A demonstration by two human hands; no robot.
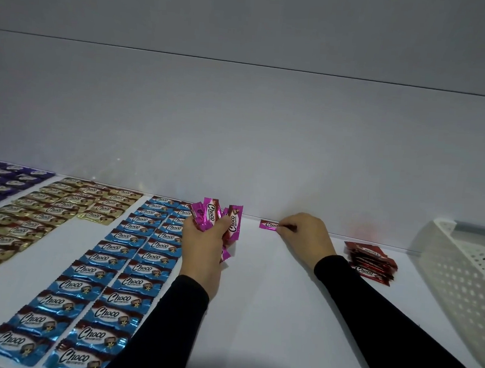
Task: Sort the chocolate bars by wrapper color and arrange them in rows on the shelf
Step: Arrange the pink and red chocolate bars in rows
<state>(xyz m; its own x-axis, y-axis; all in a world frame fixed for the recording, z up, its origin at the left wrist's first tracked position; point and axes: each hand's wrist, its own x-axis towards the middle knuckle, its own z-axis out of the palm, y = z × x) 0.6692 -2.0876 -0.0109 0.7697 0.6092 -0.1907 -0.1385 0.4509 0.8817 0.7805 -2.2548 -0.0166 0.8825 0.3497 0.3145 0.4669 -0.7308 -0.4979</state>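
My left hand (205,239) grips a bunch of pink-wrapped chocolate bars (211,213) upright above the white shelf (269,302). My right hand (304,235) pinches the right end of a single pink bar (267,224) lying flat against the back wall. Two rows of blue bars (105,283) run from the front edge to the back, just left of my left hand. Gold bars (44,214) lie in rows further left, and purple bars (0,182) fill the far left corner. A small stack of red bars (370,262) sits right of my right hand.
A white perforated plastic basket (460,276) with a grey handle stands at the right end of the shelf. The back wall (239,140) rises directly behind the bars. Bare shelf surface lies between the blue rows and the red stack.
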